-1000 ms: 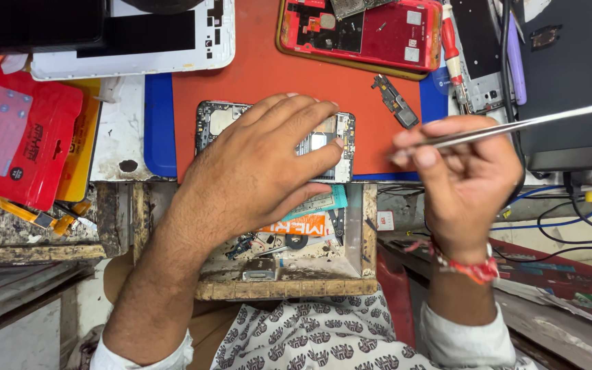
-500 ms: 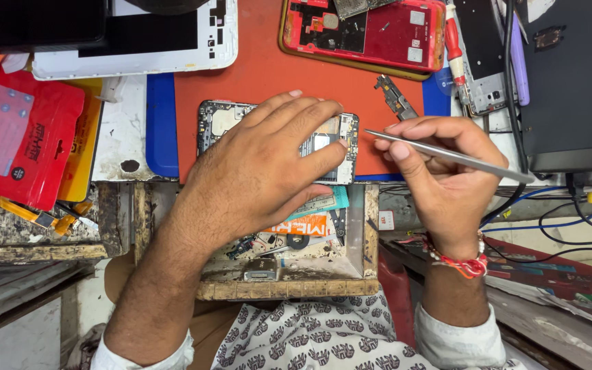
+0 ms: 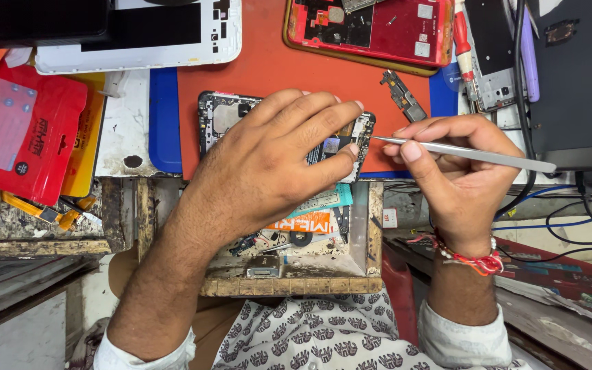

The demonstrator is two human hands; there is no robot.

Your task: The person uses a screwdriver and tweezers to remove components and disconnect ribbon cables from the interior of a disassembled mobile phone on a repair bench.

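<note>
Opened phone (image 3: 222, 113): lies back-up on the orange mat (image 3: 268, 65), circuit side exposed. Your left hand (image 3: 275, 161) is spread flat across it, palm and fingers pressing down, evidently to keep it from sliding under the tool.

Metal tweezers (image 3: 474, 156): pinched between thumb and fingers of your right hand (image 3: 457, 181), pen-fashion; the tip sits at the phone's right edge, just beside your left fingertips. A low, steady grip, apparently for fine work.

Small loose part (image 3: 403, 96): rests on the mat above the tweezers, apart from the phone.

Red phone frame (image 3: 371, 27): set at the top of the mat, clear of both hands, cut off by the picture's edge.

Open drawer (image 3: 323, 267): below the mat, holding small parts and packets.

Hidden: most of the phone's board lies under your left hand. Whether the tweezer tip grips anything cannot be told; the point is too fine to make out.
</note>
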